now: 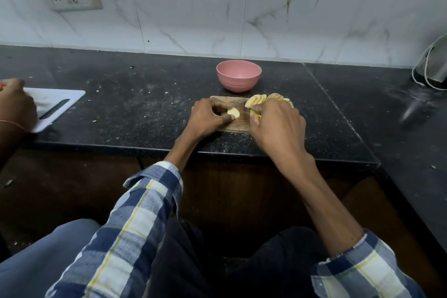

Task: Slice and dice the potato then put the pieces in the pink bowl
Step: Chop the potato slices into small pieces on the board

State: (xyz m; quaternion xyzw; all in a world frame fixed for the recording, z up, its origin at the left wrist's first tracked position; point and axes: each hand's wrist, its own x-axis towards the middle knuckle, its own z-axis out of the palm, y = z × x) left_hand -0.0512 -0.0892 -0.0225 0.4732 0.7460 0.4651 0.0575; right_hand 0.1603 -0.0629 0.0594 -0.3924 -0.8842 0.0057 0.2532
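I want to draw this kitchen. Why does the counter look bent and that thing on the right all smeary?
Head view: the wide-angle lens curves the counter edge; the streak at right is blurred beyond telling what it is; dim light, yet the pink bowl and potato slices stay clear.

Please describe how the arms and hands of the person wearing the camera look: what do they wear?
Both hands, left hand and right hand, are bare, with no gloves. Each arm wears a checked shirt sleeve in blue, white and thin yellow lines, pushed up so the forearms show.
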